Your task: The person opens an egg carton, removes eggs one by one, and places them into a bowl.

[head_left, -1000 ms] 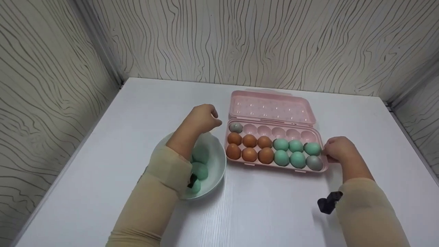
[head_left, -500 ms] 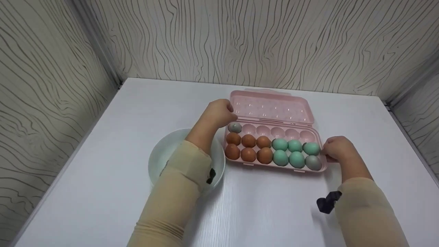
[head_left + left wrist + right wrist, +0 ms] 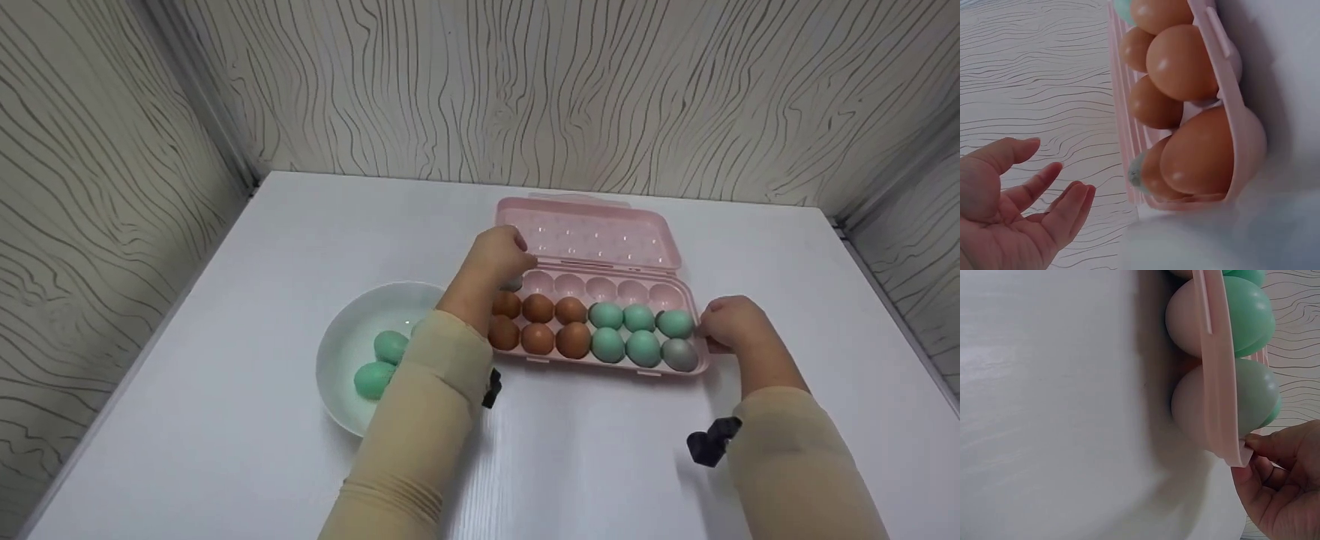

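Observation:
A pink plastic egg carton [image 3: 600, 289] lies with its lid thrown back. Two rows hold brown eggs [image 3: 538, 338] on the left and green eggs [image 3: 608, 345] on the right, plus a greyish egg [image 3: 680, 355] at the front right corner. My left hand [image 3: 501, 259] hovers over the carton's back left corner, partly covering a speckled grey egg [image 3: 512, 284]. In the left wrist view its fingers [image 3: 1067, 214] are spread loosely with nothing between them. My right hand [image 3: 1289, 478] pinches the carton's right end between thumb and finger.
A white bowl [image 3: 337, 337] left of the carton holds several green eggs [image 3: 373, 380], partly hidden under the left sleeve. Patterned panels [image 3: 465, 90] stand behind and at both sides of the white table [image 3: 570, 465].
My left hand has moved right, from above the bowl to over the carton's back left corner, and its forearm uncovers green eggs in the bowl. The right hand keeps its hold.

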`<state>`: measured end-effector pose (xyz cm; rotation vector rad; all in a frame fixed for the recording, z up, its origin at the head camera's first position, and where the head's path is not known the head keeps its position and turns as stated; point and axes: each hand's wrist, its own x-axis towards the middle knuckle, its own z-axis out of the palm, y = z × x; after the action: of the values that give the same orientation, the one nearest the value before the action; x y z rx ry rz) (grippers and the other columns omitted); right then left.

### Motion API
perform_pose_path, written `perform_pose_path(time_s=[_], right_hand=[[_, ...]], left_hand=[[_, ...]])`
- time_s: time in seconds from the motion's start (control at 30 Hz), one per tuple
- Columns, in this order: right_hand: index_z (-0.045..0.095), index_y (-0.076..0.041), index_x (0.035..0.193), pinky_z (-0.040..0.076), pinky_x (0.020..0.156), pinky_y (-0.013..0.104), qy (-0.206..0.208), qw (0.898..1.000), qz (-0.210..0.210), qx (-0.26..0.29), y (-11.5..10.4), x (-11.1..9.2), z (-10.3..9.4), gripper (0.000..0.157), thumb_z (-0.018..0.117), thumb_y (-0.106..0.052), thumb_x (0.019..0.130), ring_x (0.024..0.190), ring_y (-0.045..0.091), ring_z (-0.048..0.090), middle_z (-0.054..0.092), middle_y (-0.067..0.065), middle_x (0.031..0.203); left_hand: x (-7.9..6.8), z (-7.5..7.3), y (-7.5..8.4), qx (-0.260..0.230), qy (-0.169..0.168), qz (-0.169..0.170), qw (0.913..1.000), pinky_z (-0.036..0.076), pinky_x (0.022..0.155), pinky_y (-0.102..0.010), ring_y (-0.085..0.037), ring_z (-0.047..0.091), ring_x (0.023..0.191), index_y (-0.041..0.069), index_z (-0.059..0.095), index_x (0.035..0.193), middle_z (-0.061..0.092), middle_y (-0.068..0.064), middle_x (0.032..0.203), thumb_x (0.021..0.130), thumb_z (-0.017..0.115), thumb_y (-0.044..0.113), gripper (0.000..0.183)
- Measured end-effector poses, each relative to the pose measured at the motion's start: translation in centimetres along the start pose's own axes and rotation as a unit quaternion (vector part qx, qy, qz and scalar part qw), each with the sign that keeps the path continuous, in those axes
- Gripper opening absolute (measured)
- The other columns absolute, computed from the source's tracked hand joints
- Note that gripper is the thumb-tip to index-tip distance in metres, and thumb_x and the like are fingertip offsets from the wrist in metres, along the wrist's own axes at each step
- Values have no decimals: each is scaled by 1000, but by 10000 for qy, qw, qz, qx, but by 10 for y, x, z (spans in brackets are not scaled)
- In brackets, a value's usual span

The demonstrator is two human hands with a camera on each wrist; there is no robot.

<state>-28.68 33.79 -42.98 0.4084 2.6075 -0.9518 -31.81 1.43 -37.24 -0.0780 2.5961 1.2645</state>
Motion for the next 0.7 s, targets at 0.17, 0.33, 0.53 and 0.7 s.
perform_pose_path(time_s=[0.17,0.33,0.53,0.7], right_hand=[[55,1,79,51,60,28,1,9999,-22,-115,-1,-1,0,14,44,-6,83,63,16,57,57,8,73],[55,2,81,49,57,27,20,9998,-51,-194,-2,-2,1,16,42,-6,83,61,15,56,57,7,72],[53,-1,74,49,56,26,22,9999,-81,-150,-1,0,1,11,45,-4,81,60,14,56,55,5,68],[54,0,76,49,57,27,14,9999,-45,-159,-1,0,0,10,46,-5,80,61,15,56,55,5,68]], left_hand=[[3,12,0,-80,34,-170,9998,48,84,-34,-19,57,86,11,58,107,59,-3,94,84,63,11,23],[10,22,-5,452,326,-254,9981,48,79,-32,-18,55,83,9,59,111,55,-5,95,83,61,6,28],[17,29,-12,974,452,-384,9935,49,75,-30,-19,55,81,6,61,107,55,-6,99,83,59,3,24],[23,34,-17,1341,424,-524,9887,48,80,-32,-19,53,86,6,62,105,54,-7,103,86,55,2,21]])
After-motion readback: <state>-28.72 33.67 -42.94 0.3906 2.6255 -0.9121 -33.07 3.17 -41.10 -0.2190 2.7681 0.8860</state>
